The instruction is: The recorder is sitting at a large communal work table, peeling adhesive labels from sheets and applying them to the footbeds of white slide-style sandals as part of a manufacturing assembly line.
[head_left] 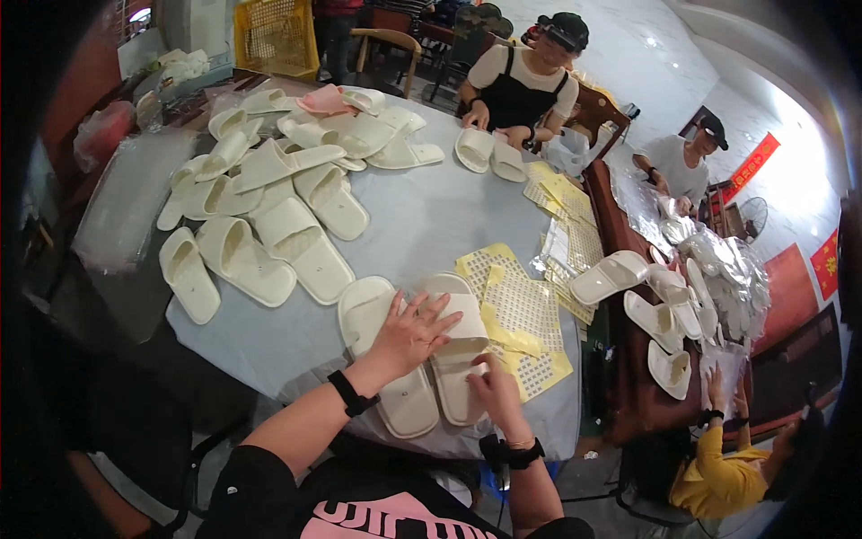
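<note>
A pair of cream slide slippers lies side by side at the table's near edge: the left slipper [406, 402] and the right slipper [456, 382], toes pointing away from me. My left hand [409, 334] rests across both straps with its fingers spread. At the outer edge of the right slipper's sole, my right hand [496, 393] has its fingers curled and pressed together; whatever is between them is too small to make out. Just beyond that hand lie yellow-backed sheets of small stickers [525, 310], overlapping each other.
Cream slippers [260, 202] heap up on the table's left, with a pink slipper [325, 101] among them. Across the table a person [530, 81] handles another pair. More sticker sheets [570, 216] lie right. Beyond, a red-brown table [620, 359] bears slippers and clear bags [727, 278]; two people work there.
</note>
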The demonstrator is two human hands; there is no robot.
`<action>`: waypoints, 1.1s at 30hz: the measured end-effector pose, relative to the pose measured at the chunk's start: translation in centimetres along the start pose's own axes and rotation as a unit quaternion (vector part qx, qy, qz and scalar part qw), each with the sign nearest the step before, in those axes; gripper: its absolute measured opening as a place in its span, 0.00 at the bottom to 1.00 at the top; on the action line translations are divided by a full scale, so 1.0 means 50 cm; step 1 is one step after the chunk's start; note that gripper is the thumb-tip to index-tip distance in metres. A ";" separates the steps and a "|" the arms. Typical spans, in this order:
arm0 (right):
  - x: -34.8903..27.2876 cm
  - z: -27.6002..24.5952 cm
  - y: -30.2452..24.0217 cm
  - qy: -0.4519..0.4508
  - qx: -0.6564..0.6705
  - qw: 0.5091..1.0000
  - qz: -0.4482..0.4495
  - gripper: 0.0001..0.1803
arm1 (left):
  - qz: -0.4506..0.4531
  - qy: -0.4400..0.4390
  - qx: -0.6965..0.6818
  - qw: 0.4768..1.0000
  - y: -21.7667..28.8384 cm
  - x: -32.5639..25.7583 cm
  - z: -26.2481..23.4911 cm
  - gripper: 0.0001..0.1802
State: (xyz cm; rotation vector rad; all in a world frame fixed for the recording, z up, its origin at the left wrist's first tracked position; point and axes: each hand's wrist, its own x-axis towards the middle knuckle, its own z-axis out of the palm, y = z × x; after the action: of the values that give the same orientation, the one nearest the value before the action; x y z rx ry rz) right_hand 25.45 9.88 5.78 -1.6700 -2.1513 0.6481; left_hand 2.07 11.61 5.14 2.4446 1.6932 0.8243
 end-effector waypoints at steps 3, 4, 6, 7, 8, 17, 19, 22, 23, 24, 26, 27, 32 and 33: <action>-0.008 0.002 0.052 0.011 0.203 0.978 0.050 0.09 | -0.011 -0.030 0.038 0.999 -0.004 0.000 0.021 0.28; -0.020 -0.009 0.046 -0.004 0.273 0.956 0.106 0.09 | 0.001 -0.010 0.038 0.999 -0.012 -0.005 0.035 0.29; -0.057 -0.013 0.069 0.053 0.277 0.956 0.082 0.10 | 0.007 0.013 0.061 0.998 -0.002 0.001 0.050 0.29; -0.079 -0.021 0.066 0.073 0.203 0.974 0.064 0.09 | 0.020 0.031 0.069 0.997 -0.004 0.000 0.050 0.29; -0.101 -0.017 0.074 0.138 0.087 0.987 0.007 0.08 | 0.013 0.037 0.081 0.996 0.000 -0.001 0.044 0.29; -0.134 0.011 0.094 0.220 0.056 0.974 -0.022 0.04 | 0.039 -0.009 0.039 0.998 0.000 0.004 0.003 0.31; -0.139 0.017 0.105 0.236 0.044 0.970 -0.041 0.04 | 0.062 -0.066 0.084 0.992 0.010 0.006 0.003 0.34; -0.136 0.020 0.111 0.238 0.036 0.969 -0.060 0.04 | 0.082 -0.021 0.061 0.994 0.008 -0.007 0.004 0.35; -0.137 0.020 0.109 0.232 0.037 0.971 -0.054 0.04 | 0.082 -0.010 0.044 0.996 0.004 -0.007 0.003 0.34; -0.139 0.017 0.106 0.234 0.039 0.970 -0.060 0.04 | 0.082 -0.006 0.049 0.995 0.001 -0.003 0.004 0.34; -0.152 0.008 0.096 0.198 0.040 0.977 -0.075 0.11 | 0.057 -0.029 0.042 0.997 0.007 0.003 0.000 0.34; -0.152 0.007 0.090 0.198 0.041 0.976 -0.079 0.11 | 0.054 -0.026 0.045 0.997 0.003 -0.003 -0.006 0.34; -0.160 0.003 0.092 0.174 0.035 0.984 -0.031 0.13 | 0.060 0.147 -0.059 0.986 -0.002 -0.053 -0.082 0.35; -0.161 0.001 0.091 0.176 0.037 0.983 -0.029 0.13 | 0.062 0.145 -0.058 0.986 -0.003 -0.065 -0.109 0.35</action>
State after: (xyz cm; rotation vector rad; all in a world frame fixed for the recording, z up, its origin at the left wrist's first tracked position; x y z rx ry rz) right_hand 31.15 3.00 3.36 -1.5427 -1.8937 0.3770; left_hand -1.35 7.44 8.50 2.4697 1.5298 1.3108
